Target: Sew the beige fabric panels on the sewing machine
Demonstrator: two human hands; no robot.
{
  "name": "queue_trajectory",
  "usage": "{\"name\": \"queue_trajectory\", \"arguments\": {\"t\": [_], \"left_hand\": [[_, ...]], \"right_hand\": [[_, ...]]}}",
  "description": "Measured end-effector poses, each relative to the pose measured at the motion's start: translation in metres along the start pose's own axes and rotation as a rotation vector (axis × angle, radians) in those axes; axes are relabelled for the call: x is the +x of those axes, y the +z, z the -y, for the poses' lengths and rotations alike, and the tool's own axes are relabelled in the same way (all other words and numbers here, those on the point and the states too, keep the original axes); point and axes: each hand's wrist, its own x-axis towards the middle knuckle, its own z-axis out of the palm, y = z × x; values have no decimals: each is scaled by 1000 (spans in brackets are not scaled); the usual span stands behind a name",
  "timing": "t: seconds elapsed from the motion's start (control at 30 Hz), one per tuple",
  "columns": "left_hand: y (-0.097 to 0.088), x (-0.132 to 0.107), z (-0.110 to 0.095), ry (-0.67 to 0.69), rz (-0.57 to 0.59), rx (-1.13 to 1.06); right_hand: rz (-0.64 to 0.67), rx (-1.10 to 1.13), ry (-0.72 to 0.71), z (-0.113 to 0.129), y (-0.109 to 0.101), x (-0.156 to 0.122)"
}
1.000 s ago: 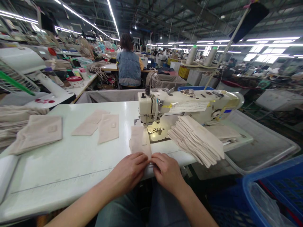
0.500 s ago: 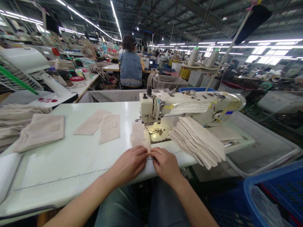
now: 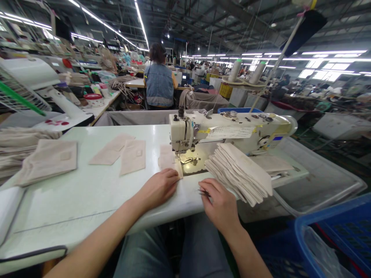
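Under the needle of the sewing machine (image 3: 185,133) lies a beige fabric piece (image 3: 166,157). My left hand (image 3: 162,186) holds its near edge, fingers together on the cloth. To the right and apart from it, my right hand (image 3: 219,200) is closed around small dark thread snips (image 3: 204,192), whose pointed blades show by the fingertips; the rest is hidden in the palm. Beside that hand rests a thick stack of folded beige fabric (image 3: 240,172). Two flat beige pieces (image 3: 132,156) lie left of the machine, slightly overlapping.
Further left are a pile of beige pieces (image 3: 48,160) and a white fan (image 3: 31,77). Blue crates (image 3: 333,216) stand at the lower right beside a grey bin (image 3: 327,173). Thread cones (image 3: 234,70) stand behind the machine. A person in a denim vest (image 3: 159,85) sits ahead.
My right hand has left the fabric edge and moved right and slightly down, with the snips now showing. My left hand has shifted slightly up, still on the cloth.
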Motion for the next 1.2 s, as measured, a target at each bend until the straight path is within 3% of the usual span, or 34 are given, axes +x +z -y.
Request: {"name": "queue_trajectory", "arguments": {"t": [0.3,0.57,0.87,1.2], "left_hand": [[-2,12,14,-34,20,35],[-2,22,27,-62,0,51],[0,34,49,-49,-9,85],[-4,45,64,-21,-8,79]], "right_hand": [[-221,-206,-3,-13,-51,-7],[-417,-328,44,-27,-77,-8],[-426,-379,66,-34,-81,-9],[-332,-539,246,-46,-88,-8]]}}
